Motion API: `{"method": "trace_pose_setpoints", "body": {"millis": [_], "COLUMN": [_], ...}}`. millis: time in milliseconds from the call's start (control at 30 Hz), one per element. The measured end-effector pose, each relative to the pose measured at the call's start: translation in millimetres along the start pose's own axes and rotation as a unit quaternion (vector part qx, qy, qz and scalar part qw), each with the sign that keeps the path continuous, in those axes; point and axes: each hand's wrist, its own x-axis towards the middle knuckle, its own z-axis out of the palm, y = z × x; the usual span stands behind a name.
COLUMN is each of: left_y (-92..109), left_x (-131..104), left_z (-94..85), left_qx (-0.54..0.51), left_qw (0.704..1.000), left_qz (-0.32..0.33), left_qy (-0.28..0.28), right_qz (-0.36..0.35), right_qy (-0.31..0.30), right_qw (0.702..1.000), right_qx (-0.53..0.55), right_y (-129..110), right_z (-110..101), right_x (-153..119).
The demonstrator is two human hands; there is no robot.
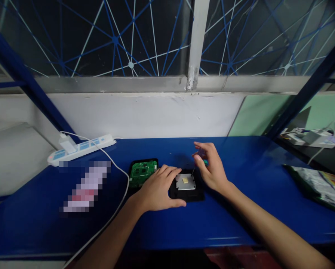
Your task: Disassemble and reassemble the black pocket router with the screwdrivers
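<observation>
My left hand [160, 188] braces a black plastic cover [191, 195], its fingers along the far left part and its thumb at the near edge. A silver metal plate [189, 184] with a small pale yellow pad [185, 180] in the middle lies inside that cover. In my right hand [212, 166] is a screwdriver [202, 153] with a see-through, purplish handle, held upright between thumb and fingers. Its thin shaft meets the plate's far right corner. Left of the cover, partly behind my left hand, lies a green circuit board [142, 172] in a black case.
A white power strip [82, 149] with a plugged-in adapter stands at the back left. Its white cable [126, 183] runs forward across the blue table [218, 228]. A blurred-out item [87, 188] lies left, a shiny packet [316, 183] right. Blue posts frame both sides.
</observation>
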Motion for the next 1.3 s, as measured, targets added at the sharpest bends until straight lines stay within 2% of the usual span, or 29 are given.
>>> {"method": "trace_pose_setpoints", "body": {"millis": [400, 500, 667, 933, 1133, 1300], "left_y": [-1.0, -2.0, 0.1, 0.2, 0.6, 2.2], "left_x": [-1.7, -1.7, -0.5, -1.2, -0.8, -0.7], "left_z": [0.2, 1.0, -0.9, -1.1, -2.2, -4.7], "left_qx": [-0.006, -0.008, -0.006, -0.003, -0.006, -0.010], "left_qw": [1.000, 1.000, 1.000, 1.000, 1.000, 1.000], "left_qz": [-0.004, 0.002, 0.002, 0.003, -0.002, -0.003], "left_qy": [-0.003, 0.002, 0.000, 0.002, -0.008, -0.014], "right_qz": [-0.038, -0.017, 0.019, -0.013, 0.028, 0.026], "right_qy": [0.028, 0.027, -0.008, 0.020, 0.004, 0.026], "right_qw": [0.997, 0.999, 0.999, 0.999, 0.999, 0.999], "right_qx": [-0.053, -0.038, 0.046, -0.032, 0.032, 0.040], "right_y": [-1.9, -2.9, -3.0, -1.9, -1.2, -2.8], "right_z": [-0.9, -0.7, 0.4, -0.9, 0.4, -1.8], "right_x": [3.4, 2.7, -1.1, 3.5, 1.3, 1.7]}}
